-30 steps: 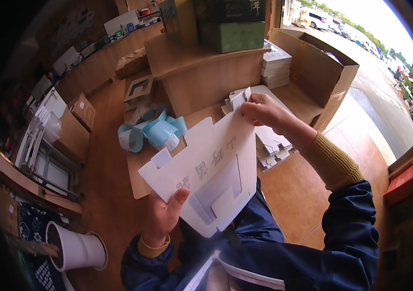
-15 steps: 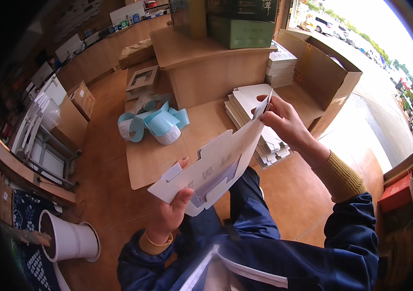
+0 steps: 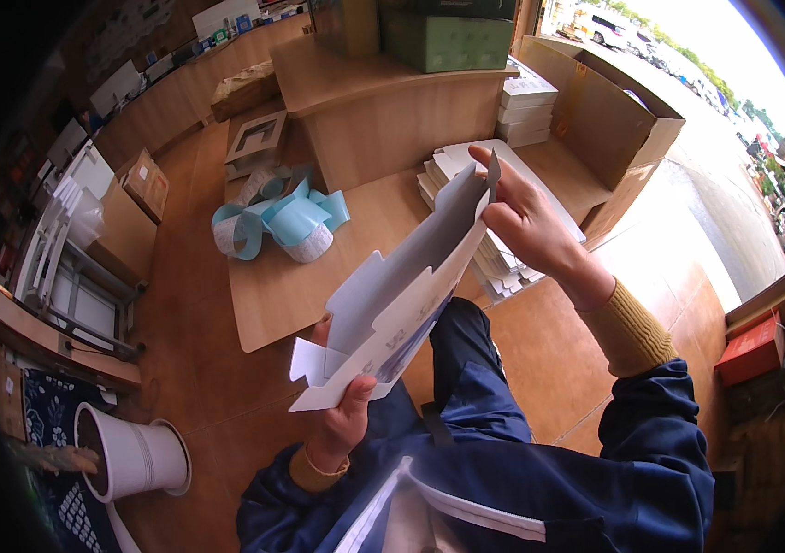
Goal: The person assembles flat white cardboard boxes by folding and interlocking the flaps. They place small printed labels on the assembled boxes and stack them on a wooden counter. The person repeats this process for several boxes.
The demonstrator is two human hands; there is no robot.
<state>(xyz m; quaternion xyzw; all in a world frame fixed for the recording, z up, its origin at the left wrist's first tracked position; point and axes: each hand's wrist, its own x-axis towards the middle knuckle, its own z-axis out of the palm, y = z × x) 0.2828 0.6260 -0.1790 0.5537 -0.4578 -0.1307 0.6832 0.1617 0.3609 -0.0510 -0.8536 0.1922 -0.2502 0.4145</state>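
Over my lap I hold a white cardboard box, partly opened up from flat, with grey inner walls, cut flaps and a clear window in its printed face. My left hand grips its lower left end, thumb on the near face and fingertips behind. At the upper right end, my right hand pinches the edge by a raised flap. Beyond the box, light blue ribbon-like label strips lie curled on the wooden table. A stack of flat white boxes lies below my right hand.
Behind the table rises a wooden counter bearing a green box. At the right stands a large open brown carton, beside stacked white boxes. A windowed box lies back left. A white plant pot stands at lower left.
The box has opened from nearly flat, so its inside now shows between the walls. An end flap stands out by my left hand. My right hand has shifted slightly left and down.
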